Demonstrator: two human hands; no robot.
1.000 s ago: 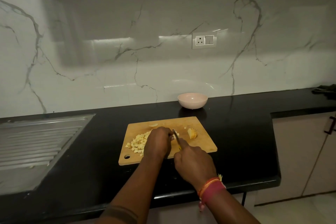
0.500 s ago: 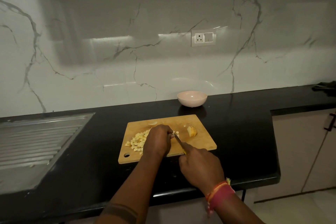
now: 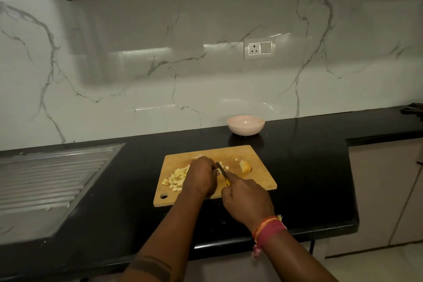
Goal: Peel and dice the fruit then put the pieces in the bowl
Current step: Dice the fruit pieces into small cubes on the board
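Gripping a knife (image 3: 222, 173) by its yellow handle, the right hand (image 3: 247, 201) has its fingers curled round the handle at the near edge of a wooden cutting board (image 3: 258, 181), while the left hand (image 3: 202, 176) lies knuckles-up on the middle of the board, fingers bent down over the fruit being cut; that piece is hidden beneath the hand, so whether it is pinched or merely pressed cannot be told. The blade runs from the right hand away and slightly leftward, its long axis roughly front to back, the tip lying just beside the left hand's fingertips. A heap of diced fruit pieces (image 3: 176, 177), pale yellow, lies on the board immediately left of the left hand, with a few stray cubes beyond the blade. A sliced fruit wedge (image 3: 246, 165), its cuts fanned, rests on the board to the right of the blade, apart from both hands. The board lies with its long axis left to right on a black countertop (image 3: 309, 167), a hanging hole at its near left corner. A pale pink bowl (image 3: 245, 125) stands behind the board near a white marble-veined backsplash (image 3: 137, 64), which carries a socket plate (image 3: 259, 48). A ribbed steel drainboard (image 3: 45, 178) is set into the counter at left; beige cabinet doors (image 3: 384, 190) stand at right.
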